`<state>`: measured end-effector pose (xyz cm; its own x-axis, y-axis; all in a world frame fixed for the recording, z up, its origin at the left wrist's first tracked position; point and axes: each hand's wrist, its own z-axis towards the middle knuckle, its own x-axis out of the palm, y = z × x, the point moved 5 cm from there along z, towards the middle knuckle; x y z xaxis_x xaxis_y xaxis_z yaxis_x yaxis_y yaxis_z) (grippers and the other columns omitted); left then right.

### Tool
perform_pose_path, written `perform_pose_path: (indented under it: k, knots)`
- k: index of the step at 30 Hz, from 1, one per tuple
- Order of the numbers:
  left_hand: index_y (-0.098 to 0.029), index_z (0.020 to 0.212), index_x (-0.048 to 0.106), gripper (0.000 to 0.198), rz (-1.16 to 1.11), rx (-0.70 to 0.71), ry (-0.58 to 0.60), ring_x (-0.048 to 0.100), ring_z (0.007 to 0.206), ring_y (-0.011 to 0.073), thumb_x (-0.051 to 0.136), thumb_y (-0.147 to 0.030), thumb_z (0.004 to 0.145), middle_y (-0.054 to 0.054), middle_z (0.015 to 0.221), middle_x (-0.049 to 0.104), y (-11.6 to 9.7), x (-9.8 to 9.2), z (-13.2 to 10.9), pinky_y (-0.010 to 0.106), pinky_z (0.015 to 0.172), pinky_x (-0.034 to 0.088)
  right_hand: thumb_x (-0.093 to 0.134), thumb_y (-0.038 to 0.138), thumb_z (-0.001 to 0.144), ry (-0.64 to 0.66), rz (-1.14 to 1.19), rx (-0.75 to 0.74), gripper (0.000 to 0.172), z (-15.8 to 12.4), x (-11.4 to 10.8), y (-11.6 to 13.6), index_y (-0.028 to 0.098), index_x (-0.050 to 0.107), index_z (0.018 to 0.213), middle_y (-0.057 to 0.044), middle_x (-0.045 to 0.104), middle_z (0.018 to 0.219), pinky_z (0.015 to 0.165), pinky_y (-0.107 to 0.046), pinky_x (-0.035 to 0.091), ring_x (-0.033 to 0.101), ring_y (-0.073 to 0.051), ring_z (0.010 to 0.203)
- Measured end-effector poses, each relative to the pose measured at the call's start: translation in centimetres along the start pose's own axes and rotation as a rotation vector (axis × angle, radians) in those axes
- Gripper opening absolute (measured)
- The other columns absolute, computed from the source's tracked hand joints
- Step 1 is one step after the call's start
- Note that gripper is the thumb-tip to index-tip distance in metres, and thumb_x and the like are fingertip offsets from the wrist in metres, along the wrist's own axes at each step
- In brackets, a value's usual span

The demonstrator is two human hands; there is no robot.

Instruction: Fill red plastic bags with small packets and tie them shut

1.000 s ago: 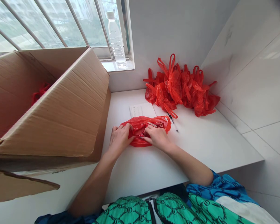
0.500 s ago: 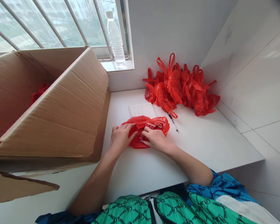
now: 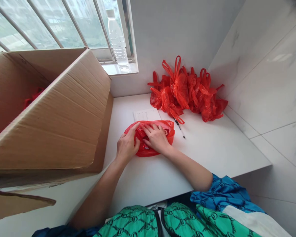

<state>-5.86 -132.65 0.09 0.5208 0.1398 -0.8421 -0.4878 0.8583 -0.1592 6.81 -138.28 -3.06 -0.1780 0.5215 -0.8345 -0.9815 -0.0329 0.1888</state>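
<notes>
A red plastic bag lies crumpled on the white counter, with a small printed red-and-white item partly visible inside it. My left hand grips the bag's left side, fingers curled over the top. My right hand presses on the bag's middle and right, fingers pointing left and nearly touching the left hand. Most of the item is hidden under my fingers and the plastic. Just beyond the bag lie a printed sheet of paper and a black pen.
A heap of knotted red plastic bags sits at the counter's back corner. A large open cardboard box to the left holds red plastic. A water bottle stands on the barred window's sill. Tiled walls bound the right.
My hands have moved closer together and folded the bag over the printed item, hiding most of it. The whole scene has shifted slightly left in view.
</notes>
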Motion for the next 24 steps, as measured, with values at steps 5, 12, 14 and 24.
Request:
perform_pose_path:
  k: [5,12,14,24]
  knots:
    - [-0.021,0.155,0.024,0.077,-0.035,-0.086,-0.005,0.069,0.091,0.0256,0.047,-0.009,0.083,0.010,0.137,0.061,1.1,0.3,0.0,0.037,0.082,0.050,0.049,0.025,0.098,-0.034,0.149,-0.080,0.035,0.2,-0.4,-0.2,0.017,0.063,0.129,-0.012,0.068,0.126,0.098,-0.050,0.039,0.056,-0.031,0.116]
    - [-0.024,0.150,0.036,0.056,-0.351,-0.157,-0.076,0.068,0.086,0.0203,0.049,-0.027,0.096,0.010,0.130,0.064,1.3,-0.3,0.1,0.035,0.083,0.052,0.059,0.048,0.092,-0.268,1.204,0.411,0.029,-1.3,-2.7,-3.2,0.025,0.072,0.104,-0.003,0.074,0.101,0.076,-0.035,0.056,0.069,-0.022,0.091]
    - [-0.023,0.142,0.048,0.044,-0.550,-0.173,-0.093,0.068,0.088,0.0189,0.046,-0.036,0.100,0.008,0.117,0.070,1.0,-0.3,0.0,0.033,0.084,0.052,0.066,0.054,0.085,-0.239,1.472,0.548,0.033,-1.5,-2.0,-3.4,0.025,0.071,0.101,-0.002,0.074,0.098,0.066,-0.032,0.057,0.070,-0.022,0.086]
    - [-0.017,0.116,0.066,0.039,-1.008,-0.297,-0.045,0.067,0.107,0.0245,0.065,-0.044,0.089,0.012,0.122,0.068,0.6,0.6,-0.1,0.033,0.087,0.055,0.061,0.055,0.088,-0.079,1.465,0.472,0.035,-1.5,-2.3,-2.5,0.026,0.059,0.108,-0.005,0.072,0.110,0.078,-0.040,0.063,0.071,-0.026,0.099]
